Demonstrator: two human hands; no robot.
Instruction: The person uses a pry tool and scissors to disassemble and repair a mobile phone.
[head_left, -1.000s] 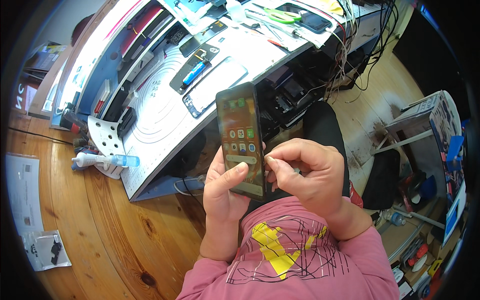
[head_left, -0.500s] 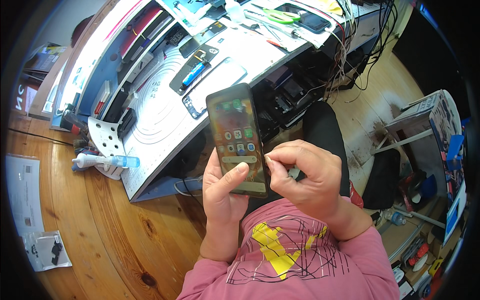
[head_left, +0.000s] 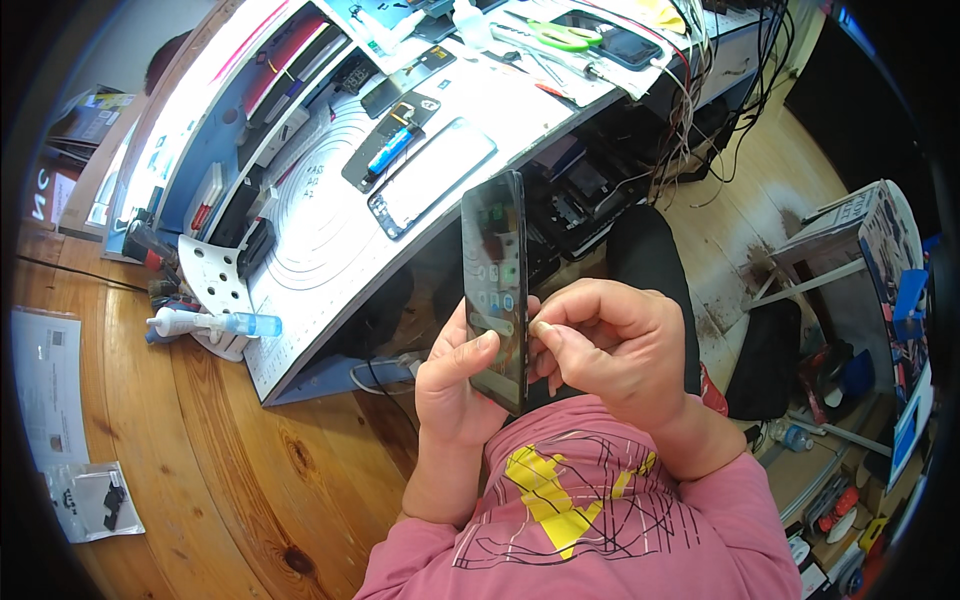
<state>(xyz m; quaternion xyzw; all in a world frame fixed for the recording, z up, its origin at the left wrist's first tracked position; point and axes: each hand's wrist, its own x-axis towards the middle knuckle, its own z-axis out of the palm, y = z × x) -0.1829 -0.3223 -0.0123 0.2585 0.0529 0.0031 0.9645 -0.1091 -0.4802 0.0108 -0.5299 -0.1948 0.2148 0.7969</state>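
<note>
A dark smartphone (head_left: 492, 255) with a lit screen of app icons is held upright over my lap. My left hand (head_left: 452, 390) is closed round its lower part, the thumb lying on the glass and the other fingers mostly behind. At the phone's right edge, my right hand (head_left: 625, 350) is closed in a pinch, thumb and forefinger together against or very near the side. Whatever sits between those fingertips is too small or hidden to make out. The phone is turned so that its thin right side shows.
On the white workbench (head_left: 330, 290) lie a phone frame (head_left: 432, 178), a back panel with a blue tube (head_left: 390, 150), green-handled scissors (head_left: 565, 37) and another phone (head_left: 632, 47). A blue-tipped bottle (head_left: 250, 324) juts over the bench's left end. Cables (head_left: 690, 140) hang at the far right.
The phone has shifted slightly right and rotated, so its screen now appears narrower and its right side faces me more. My left hand moved with it; my right hand keeps its pinch at the edge.
</note>
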